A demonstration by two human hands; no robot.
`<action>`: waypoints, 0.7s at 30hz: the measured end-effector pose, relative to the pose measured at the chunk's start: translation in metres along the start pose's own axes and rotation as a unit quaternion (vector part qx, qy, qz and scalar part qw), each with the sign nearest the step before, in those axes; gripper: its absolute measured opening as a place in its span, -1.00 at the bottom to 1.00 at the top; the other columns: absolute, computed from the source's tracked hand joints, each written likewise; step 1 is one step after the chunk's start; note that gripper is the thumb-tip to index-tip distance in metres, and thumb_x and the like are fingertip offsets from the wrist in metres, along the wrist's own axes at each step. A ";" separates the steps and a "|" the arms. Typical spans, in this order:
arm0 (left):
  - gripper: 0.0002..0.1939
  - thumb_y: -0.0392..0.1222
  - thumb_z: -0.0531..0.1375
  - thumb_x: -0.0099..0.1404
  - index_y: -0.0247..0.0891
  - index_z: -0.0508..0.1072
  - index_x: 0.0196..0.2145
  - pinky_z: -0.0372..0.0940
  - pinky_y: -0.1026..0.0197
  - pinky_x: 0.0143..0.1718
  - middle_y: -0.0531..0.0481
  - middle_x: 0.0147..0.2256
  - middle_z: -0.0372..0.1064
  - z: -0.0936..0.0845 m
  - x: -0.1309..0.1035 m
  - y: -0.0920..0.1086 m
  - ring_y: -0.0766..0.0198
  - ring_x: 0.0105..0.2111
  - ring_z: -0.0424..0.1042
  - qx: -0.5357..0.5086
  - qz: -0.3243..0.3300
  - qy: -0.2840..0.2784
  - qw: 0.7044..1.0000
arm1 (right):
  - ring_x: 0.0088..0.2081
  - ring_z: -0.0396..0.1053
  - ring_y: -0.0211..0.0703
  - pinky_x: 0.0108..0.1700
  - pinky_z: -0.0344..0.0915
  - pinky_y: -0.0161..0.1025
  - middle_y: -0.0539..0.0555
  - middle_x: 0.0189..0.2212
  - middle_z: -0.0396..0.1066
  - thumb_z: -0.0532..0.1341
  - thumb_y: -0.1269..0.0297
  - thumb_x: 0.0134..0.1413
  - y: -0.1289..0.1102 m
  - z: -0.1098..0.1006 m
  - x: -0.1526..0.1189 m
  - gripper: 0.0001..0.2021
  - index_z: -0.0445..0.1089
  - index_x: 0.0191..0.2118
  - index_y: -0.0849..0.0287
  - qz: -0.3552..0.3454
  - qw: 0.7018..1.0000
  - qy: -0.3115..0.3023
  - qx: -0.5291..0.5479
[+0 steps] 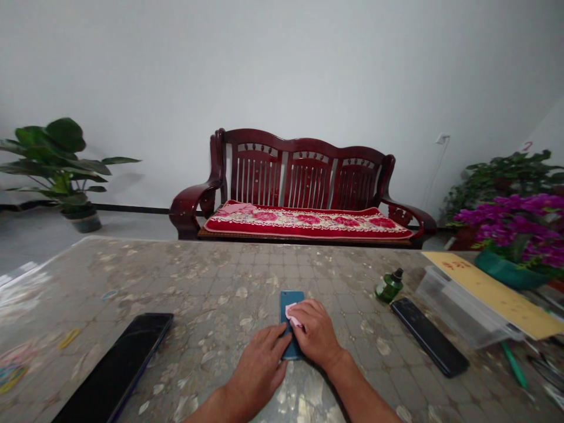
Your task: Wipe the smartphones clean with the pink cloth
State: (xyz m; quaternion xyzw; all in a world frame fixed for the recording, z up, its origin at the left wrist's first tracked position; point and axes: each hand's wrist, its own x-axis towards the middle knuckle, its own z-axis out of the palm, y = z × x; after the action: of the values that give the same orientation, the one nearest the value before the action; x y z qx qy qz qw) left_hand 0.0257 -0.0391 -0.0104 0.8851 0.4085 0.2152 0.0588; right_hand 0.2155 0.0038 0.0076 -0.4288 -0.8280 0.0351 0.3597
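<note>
The right hand [316,330] was closed around a crumpled pink cloth [291,315], held against the blue smartphone [291,351] lying on the flower-patterned surface [211,294]. The left hand [259,365] was unclenched, its extended fingers close together, their tips touching the blue smartphone's left side.

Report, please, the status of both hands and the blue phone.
Right hand holds pink cloth on blue phone. Left hand touches phone's left side. Phone flat on table. Green bottle and black phone off to the right, apart from the hands.
</note>
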 end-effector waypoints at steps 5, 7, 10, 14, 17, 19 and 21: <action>-0.47 -0.40 0.16 0.17 -0.23 0.38 0.12 0.34 -0.12 0.12 -0.16 0.13 0.37 0.002 -0.001 -0.002 -0.01 0.10 0.37 0.002 0.001 0.004 1.000 | -0.11 0.37 -0.06 -0.02 0.25 -0.09 0.05 -0.17 0.54 0.18 0.45 0.14 0.002 0.001 0.000 -0.76 0.50 -0.13 0.05 0.021 1.000 0.019 -0.014; -0.45 -0.40 0.16 0.16 -0.21 0.37 0.13 0.33 -0.10 0.13 -0.15 0.14 0.37 0.004 -0.001 -0.002 0.01 0.10 0.37 -0.001 0.000 0.010 1.000 | -0.11 0.37 -0.06 0.00 0.24 -0.09 0.04 -0.19 0.55 0.19 0.44 0.12 0.002 0.000 0.000 -0.77 0.51 -0.15 0.05 0.009 1.000 0.014 -0.008; -0.41 -0.41 0.14 0.15 -0.19 0.34 0.16 0.31 -0.08 0.15 -0.12 0.15 0.36 0.005 -0.001 -0.002 0.03 0.10 0.36 -0.008 -0.002 0.015 1.000 | -0.10 0.37 -0.07 0.02 0.24 -0.09 0.03 -0.22 0.55 0.21 0.42 0.12 0.001 0.000 -0.001 -0.79 0.52 -0.17 0.04 -0.005 1.000 0.005 -0.001; -0.42 -0.41 0.13 0.15 -0.19 0.35 0.14 0.31 -0.09 0.14 -0.13 0.14 0.36 0.005 -0.001 -0.002 0.02 0.10 0.36 -0.007 -0.005 0.011 1.000 | -0.10 0.37 -0.06 0.01 0.25 -0.07 0.04 -0.19 0.56 0.19 0.40 0.16 0.000 0.002 0.000 -0.79 0.52 -0.14 0.04 0.020 1.000 0.012 -0.007; -0.43 -0.41 0.14 0.15 -0.20 0.35 0.14 0.32 -0.09 0.14 -0.13 0.14 0.36 0.004 -0.001 -0.001 0.02 0.10 0.36 -0.008 -0.004 0.011 1.000 | -0.09 0.37 -0.04 0.01 0.26 -0.06 0.04 -0.18 0.55 0.19 0.41 0.15 -0.001 0.002 0.000 -0.77 0.52 -0.13 0.03 0.026 1.000 0.015 -0.008; -0.42 -0.42 0.14 0.15 -0.20 0.34 0.14 0.31 -0.10 0.15 -0.13 0.14 0.35 0.003 -0.001 -0.001 0.02 0.10 0.36 -0.011 -0.001 0.013 1.000 | -0.09 0.36 -0.05 0.02 0.26 -0.07 0.04 -0.18 0.55 0.19 0.41 0.14 -0.001 0.001 0.000 -0.77 0.52 -0.13 0.03 0.010 1.000 0.007 0.001; -0.40 -0.43 0.13 0.13 -0.20 0.33 0.16 0.30 -0.09 0.15 -0.13 0.15 0.35 0.002 -0.001 0.000 0.02 0.11 0.35 -0.014 -0.001 0.012 1.000 | -0.08 0.36 -0.05 0.02 0.26 -0.07 0.04 -0.18 0.55 0.19 0.40 0.15 -0.002 0.000 0.000 -0.77 0.52 -0.13 0.02 -0.005 1.000 -0.001 0.010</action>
State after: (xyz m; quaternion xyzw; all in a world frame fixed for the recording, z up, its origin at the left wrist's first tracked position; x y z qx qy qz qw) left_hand 0.0261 -0.0392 -0.0127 0.8811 0.4068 0.2319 0.0662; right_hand 0.2141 0.0023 0.0081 -0.4207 -0.8302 0.0421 0.3634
